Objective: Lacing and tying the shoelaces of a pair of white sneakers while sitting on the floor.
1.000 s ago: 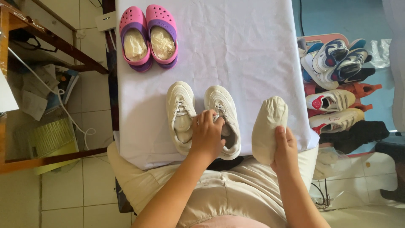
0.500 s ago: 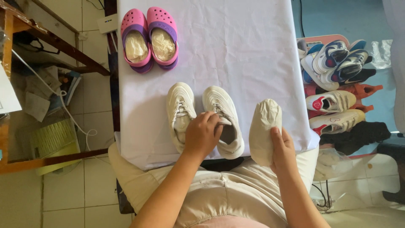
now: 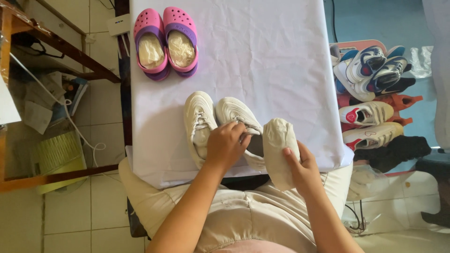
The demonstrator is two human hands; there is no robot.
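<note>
Two white lace-up sneakers lie side by side near the front edge of a white-covered table (image 3: 281, 56). My left hand (image 3: 226, 146) grips the right sneaker (image 3: 239, 117) at its opening, with the left sneaker (image 3: 199, 122) just beside it. My right hand (image 3: 302, 168) holds a cream wad of stuffing paper (image 3: 279, 147) upright, touching the right sneaker's side. A pair of pink and purple clogs (image 3: 165, 41), each filled with crumpled paper, stands at the far left of the table.
A pile of assorted sneakers (image 3: 375, 93) lies on the floor to the right of the table. A wooden frame (image 3: 56, 42), loose papers and a white cable (image 3: 79, 136) are on the tiled floor to the left.
My right hand has brought the paper wad leftward, up against the right sneaker. My left hand has tilted that sneaker's toe to the left and stays on its opening.
</note>
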